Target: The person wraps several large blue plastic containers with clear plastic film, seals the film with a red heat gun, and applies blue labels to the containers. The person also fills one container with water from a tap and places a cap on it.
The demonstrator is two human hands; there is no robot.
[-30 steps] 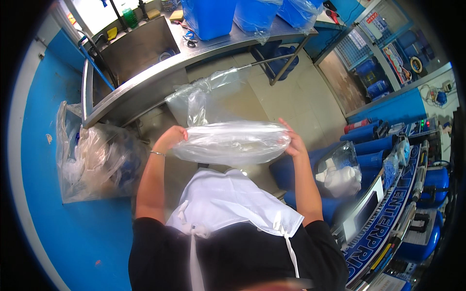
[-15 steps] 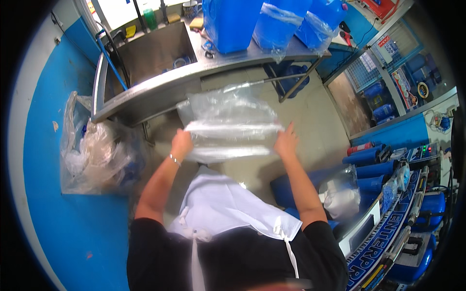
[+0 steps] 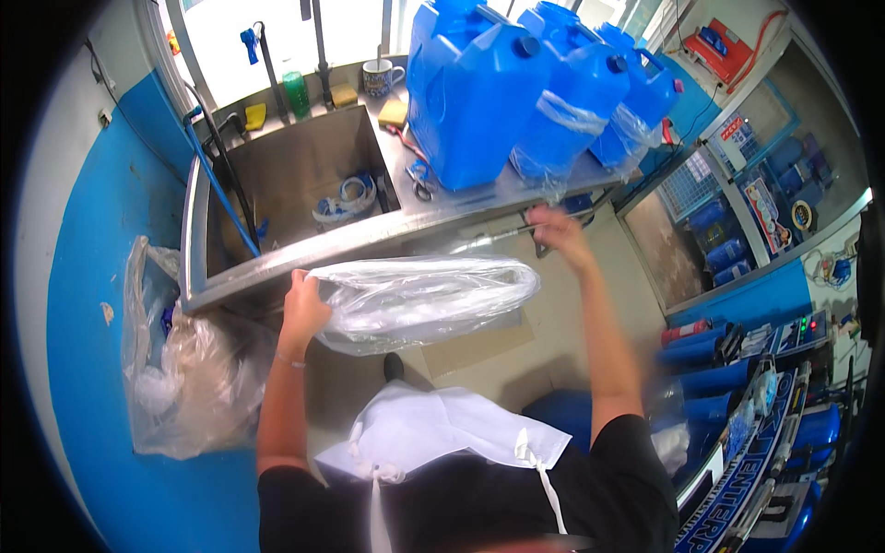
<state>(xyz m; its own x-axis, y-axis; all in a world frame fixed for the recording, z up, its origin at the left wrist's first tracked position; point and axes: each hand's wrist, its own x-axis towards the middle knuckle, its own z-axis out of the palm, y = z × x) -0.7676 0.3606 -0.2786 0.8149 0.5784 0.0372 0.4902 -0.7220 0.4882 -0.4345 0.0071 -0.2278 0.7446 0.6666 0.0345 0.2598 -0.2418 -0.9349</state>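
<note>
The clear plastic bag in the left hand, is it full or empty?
It looks empty: the left hand grips the clear plastic bag at one end, and only wrinkled film shows inside.

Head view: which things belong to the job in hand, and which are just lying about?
In the job:
clear plastic, in the left hand's grip
blue jugs, probably; two partly wrapped

Apparently just lying about:
mug
green bottle
sponges

2 o'clock: right hand [image 3: 557, 230] blurred, fingers indistinct | 12 o'clock: nearest blue jug [image 3: 475, 111], top cut off by upper edge | 7 o'clock: dark shoe-like tip [image 3: 394, 366], rest hidden by white apron [image 3: 442, 426] | 8 o'clock: clear sack [image 3: 207, 392], contents unclear | 6 o'clock: black shirt [image 3: 461, 493], cut by lower edge
</note>
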